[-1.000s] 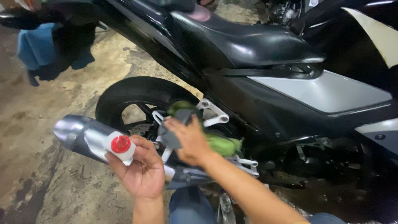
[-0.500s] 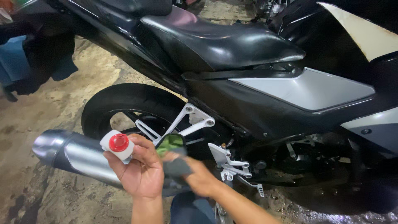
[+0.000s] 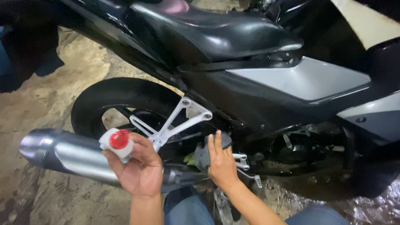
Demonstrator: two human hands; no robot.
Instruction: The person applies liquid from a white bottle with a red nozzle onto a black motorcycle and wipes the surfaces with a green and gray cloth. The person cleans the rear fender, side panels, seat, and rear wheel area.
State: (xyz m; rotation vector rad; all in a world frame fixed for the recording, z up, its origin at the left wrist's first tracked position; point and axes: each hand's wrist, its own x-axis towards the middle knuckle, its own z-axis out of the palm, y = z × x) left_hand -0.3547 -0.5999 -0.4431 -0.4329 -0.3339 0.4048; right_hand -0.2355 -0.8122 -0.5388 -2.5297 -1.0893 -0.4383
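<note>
Since half a second ago the right hand [image 3: 222,164] has moved right and deeper, from in front of the left palm to the dark gap behind the rear footpeg bracket [image 3: 175,121]. The cloth [image 3: 204,155], then bunched near the left hand, is now pressed flat against the motorcycle's underside beside the small silver footpeg [image 3: 241,160]; only a sliver of its green shows at the lower left. The camera view has shifted slightly too.

Left hand [image 3: 139,166]: palm up, fingers curled around a small white bottle with red cap [image 3: 118,141]. The bottle's long axis runs roughly toward the camera and up-left, red cap facing the lens. It sits just in front of the chrome exhaust muffler [image 3: 62,152], whose long axis runs left to right, its open end pointing left.

Right hand: fingers extended together, flat on the cloth, not closed round it.

Rear tyre [image 3: 121,93] behind the bracket; black seat [image 3: 225,35] above; grey side panel [image 3: 300,81] to the right. Wet dirt floor [image 3: 37,104].
</note>
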